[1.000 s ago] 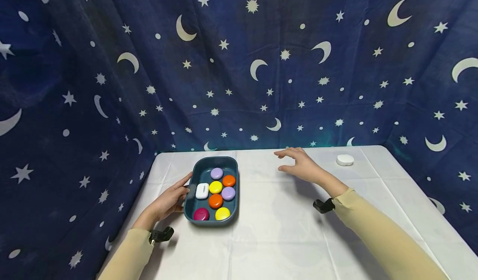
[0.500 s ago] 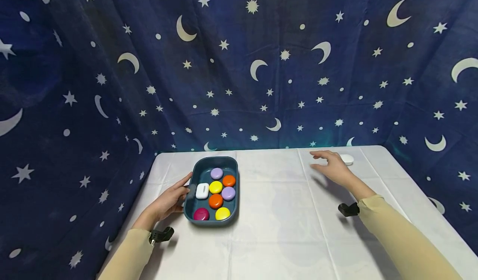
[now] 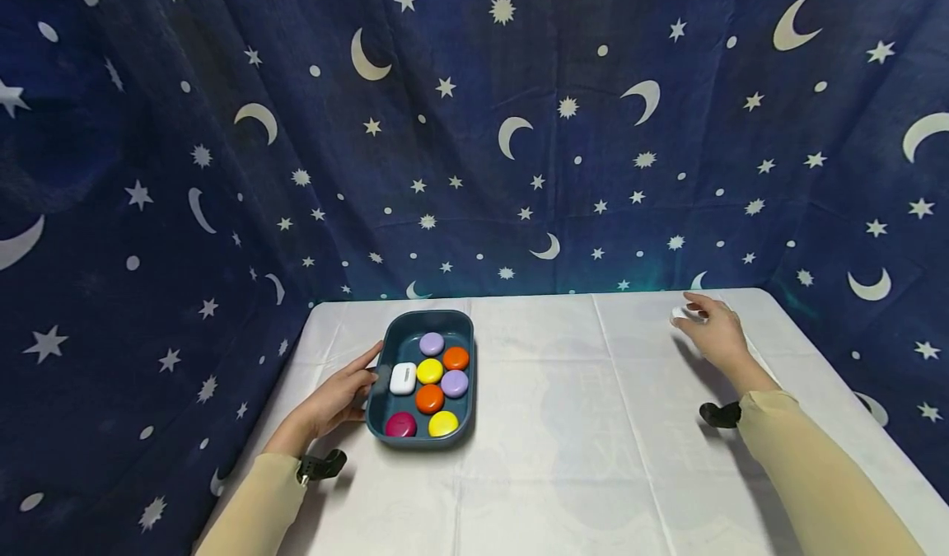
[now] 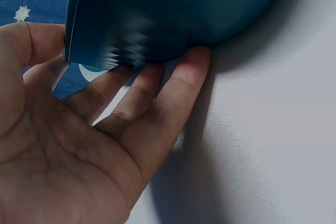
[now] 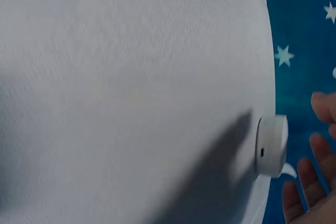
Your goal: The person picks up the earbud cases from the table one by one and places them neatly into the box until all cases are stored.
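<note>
At the table's left, a dark teal tray (image 3: 437, 315) with rounded corners is held at its left rim by my left hand (image 3: 334, 398). In the left wrist view the thumb lies at the rim and the fingertips (image 4: 195, 56) press the outer wall. Near the back right edge, my right hand (image 3: 717, 338) hovers over a small white oval case (image 3: 677, 315), partly hidden behind the fingers. The right wrist view shows this case (image 5: 272, 145) standing on the table, a small port slot in its side. The spread fingers (image 5: 310, 177) appear beyond it, with a gap between.
Inside the tray are a white rounded case (image 3: 403, 379) and several glossy discs: lilac (image 3: 432, 343), orange (image 3: 455, 358), yellow (image 3: 443, 423) and magenta (image 3: 401, 424). A white cloth covers the table (image 3: 549, 424). A dark blue star-and-moon curtain (image 3: 474, 169) hangs behind and at both sides.
My right hand has moved right across the back of the table, from mid-table to the white oval case. The left hand and the tray have stayed in place.
</note>
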### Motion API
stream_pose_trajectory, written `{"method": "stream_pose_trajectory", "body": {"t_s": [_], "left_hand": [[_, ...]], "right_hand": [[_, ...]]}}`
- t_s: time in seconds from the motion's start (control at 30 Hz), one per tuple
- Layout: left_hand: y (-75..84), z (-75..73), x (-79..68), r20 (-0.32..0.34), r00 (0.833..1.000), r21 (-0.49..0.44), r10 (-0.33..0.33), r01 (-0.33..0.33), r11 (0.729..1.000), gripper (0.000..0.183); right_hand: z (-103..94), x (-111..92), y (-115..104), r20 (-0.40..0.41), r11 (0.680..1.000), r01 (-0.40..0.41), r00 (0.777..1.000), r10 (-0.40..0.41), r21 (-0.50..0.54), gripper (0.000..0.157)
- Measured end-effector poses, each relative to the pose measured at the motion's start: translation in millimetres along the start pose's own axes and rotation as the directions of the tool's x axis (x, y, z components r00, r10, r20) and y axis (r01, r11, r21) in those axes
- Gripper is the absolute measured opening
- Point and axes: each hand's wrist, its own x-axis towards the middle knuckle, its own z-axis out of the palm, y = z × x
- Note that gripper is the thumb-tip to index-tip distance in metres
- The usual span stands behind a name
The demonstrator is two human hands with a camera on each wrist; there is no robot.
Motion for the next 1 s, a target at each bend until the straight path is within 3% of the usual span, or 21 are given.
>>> {"method": "stream_pose_trajectory", "body": {"t_s": [0.23,0.6,0.83,1.0], "left_hand": [[-0.5,0.3,0.8,-0.002,1.000,-0.008,0.003,-0.003,1.000,0.057],[0.0,1.0,-1.1,0.024,1.000,-0.004,0.019,-0.019,1.000,0.058],[0.2,1.6,-1.2,0.021,1.000,0.006,0.017,-0.017,1.000,0.058],[-0.3,0.7,-1.7,0.026,0.999,0.005,0.019,-0.019,1.000,0.058]], "right_hand": [[-1.0,2.6,12.3,-0.045,0.991,-0.122,0.992,0.120,-0.046,0.069],[0.7,9.5,24.3,0.141,0.965,-0.247,0.956,0.258,-0.092,0.086],[0.2,11.6,31.0,0.203,0.952,-0.284,0.932,0.302,-0.113,0.088],[2.7,10.7,31.7,0.200,0.956,-0.269,0.936,0.289,-0.120,0.087]]}}
